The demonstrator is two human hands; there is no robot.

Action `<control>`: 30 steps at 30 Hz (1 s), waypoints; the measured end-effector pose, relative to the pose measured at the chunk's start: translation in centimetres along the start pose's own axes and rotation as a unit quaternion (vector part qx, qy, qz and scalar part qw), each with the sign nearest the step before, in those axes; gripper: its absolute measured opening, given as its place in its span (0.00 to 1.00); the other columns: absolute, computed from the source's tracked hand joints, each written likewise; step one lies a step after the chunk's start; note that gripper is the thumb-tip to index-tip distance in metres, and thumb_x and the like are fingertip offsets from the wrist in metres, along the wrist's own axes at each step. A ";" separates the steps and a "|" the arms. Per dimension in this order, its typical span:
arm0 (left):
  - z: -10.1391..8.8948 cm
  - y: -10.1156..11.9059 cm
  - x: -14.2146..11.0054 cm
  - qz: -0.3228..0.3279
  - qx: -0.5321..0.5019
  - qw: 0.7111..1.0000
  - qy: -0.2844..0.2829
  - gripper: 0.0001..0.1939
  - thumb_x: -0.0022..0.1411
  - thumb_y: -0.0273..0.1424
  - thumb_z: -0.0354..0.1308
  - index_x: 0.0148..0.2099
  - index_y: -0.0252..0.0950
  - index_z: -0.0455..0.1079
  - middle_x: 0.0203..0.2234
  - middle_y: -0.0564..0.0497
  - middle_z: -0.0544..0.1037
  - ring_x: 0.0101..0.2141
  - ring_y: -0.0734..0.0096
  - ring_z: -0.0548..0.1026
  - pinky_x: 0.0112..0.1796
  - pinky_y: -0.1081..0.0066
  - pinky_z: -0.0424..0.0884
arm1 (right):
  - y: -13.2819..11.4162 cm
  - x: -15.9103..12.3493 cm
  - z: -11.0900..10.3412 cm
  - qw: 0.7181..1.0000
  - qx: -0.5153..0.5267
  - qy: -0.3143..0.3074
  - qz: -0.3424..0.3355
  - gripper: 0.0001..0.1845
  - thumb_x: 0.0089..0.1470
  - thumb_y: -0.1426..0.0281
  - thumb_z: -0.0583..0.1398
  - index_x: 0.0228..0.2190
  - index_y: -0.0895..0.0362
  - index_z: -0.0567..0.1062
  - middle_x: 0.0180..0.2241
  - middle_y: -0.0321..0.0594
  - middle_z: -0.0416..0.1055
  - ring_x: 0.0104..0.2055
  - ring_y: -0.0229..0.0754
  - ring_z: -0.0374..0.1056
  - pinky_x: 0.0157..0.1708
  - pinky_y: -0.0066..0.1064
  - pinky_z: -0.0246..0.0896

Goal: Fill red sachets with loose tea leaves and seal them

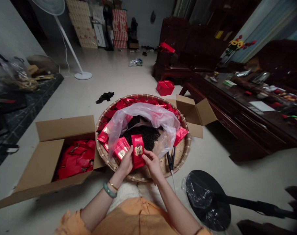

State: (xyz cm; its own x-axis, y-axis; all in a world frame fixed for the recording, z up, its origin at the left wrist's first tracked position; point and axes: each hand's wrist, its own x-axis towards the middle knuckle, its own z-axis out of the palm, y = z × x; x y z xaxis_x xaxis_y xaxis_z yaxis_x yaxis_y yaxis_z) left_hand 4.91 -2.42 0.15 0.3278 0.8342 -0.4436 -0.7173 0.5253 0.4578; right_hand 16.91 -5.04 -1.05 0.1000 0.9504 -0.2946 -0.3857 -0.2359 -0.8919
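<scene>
Between my two hands stands a red printed packet (138,148) with a pale label and dark characters. My left hand (127,163) grips its left side, and the fingers of my right hand (152,163) pinch its lower right edge. Beside my left hand lie more red packets (120,148). Behind them a clear plastic bag (148,112) lies open, with dark, loose, dried leaf-like stuff (148,135) inside. All of this rests in a wide round woven bamboo tray (187,147). A black-handled tool with a cord, perhaps a heat sealer (171,160), leans on the tray's right side.
An open cardboard box (40,163) full of red packets stands at the left. Another open carton (196,114) is behind the tray at right, near a red box (165,88). A black round fan base (207,199) lies front right; a long dark wooden table (226,107) runs along the right.
</scene>
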 end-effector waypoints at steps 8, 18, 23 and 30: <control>-0.6 -0.7 0.2 0.120 0.078 0.989 0.030 0.20 0.51 0.38 0.64 0.44 0.33 0.71 0.37 0.47 0.79 0.37 0.66 0.77 0.42 0.69 0.72 | 1.0 -0.4 0.7 0.996 -0.074 0.004 -0.040 0.25 0.41 0.61 0.64 0.42 0.55 0.68 0.36 0.38 0.68 0.31 0.35 0.65 0.30 0.27 0.65; -0.9 -1.1 0.0 0.162 0.247 0.955 0.016 0.31 0.49 0.38 0.64 0.55 0.35 0.66 0.47 0.43 0.75 0.40 0.65 0.76 0.42 0.67 0.72 | 1.5 -0.5 0.8 0.985 -0.140 -0.041 -0.088 0.28 0.39 0.66 0.64 0.45 0.54 0.65 0.37 0.39 0.65 0.30 0.35 0.63 0.24 0.25 0.62; -0.8 -0.9 -0.1 0.180 0.305 0.935 0.030 0.30 0.51 0.41 0.61 0.55 0.33 0.67 0.48 0.43 0.74 0.42 0.62 0.75 0.44 0.65 0.71 | 1.3 -0.6 0.6 0.984 -0.137 -0.049 -0.100 0.25 0.41 0.67 0.63 0.44 0.54 0.66 0.35 0.38 0.65 0.30 0.35 0.63 0.24 0.24 0.62; -1.0 -1.0 0.1 0.196 0.332 0.922 0.038 0.30 0.52 0.41 0.59 0.55 0.32 0.66 0.47 0.43 0.75 0.41 0.63 0.76 0.43 0.65 0.72 | 1.2 -0.6 0.6 0.984 -0.137 -0.041 -0.110 0.23 0.41 0.68 0.62 0.43 0.53 0.68 0.36 0.38 0.65 0.31 0.36 0.64 0.25 0.25 0.63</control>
State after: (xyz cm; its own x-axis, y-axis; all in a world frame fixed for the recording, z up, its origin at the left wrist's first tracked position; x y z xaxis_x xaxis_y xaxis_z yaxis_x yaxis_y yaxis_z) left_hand 5.04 -3.07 -1.11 0.0616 0.9810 -0.1841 -0.2280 0.1934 0.9543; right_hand 15.82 -5.81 -1.75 0.0741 0.9951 -0.0656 -0.0997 -0.0581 -0.9933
